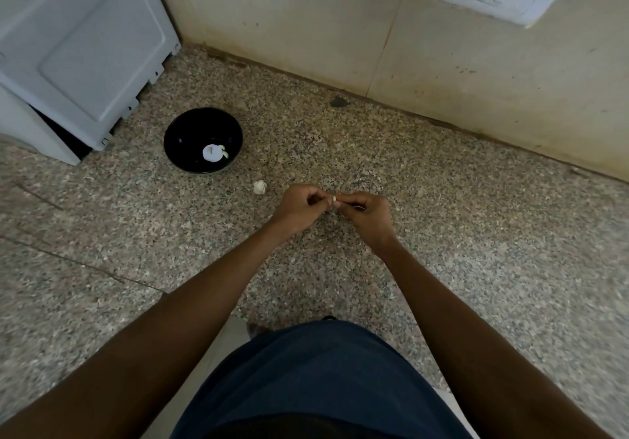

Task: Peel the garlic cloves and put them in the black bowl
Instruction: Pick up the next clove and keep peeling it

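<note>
Centrally, left hand [299, 208] and right hand [366, 213] pinch a small white garlic clove [336, 201]; glossy black bowl [203, 140] sits upper left.

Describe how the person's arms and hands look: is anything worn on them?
Both forearms are bare up to the frame's edge, with no sleeves in view. The left hand and the right hand wear no gloves; no ring, watch or bracelet is visible. Nails are too small to judge.
</note>
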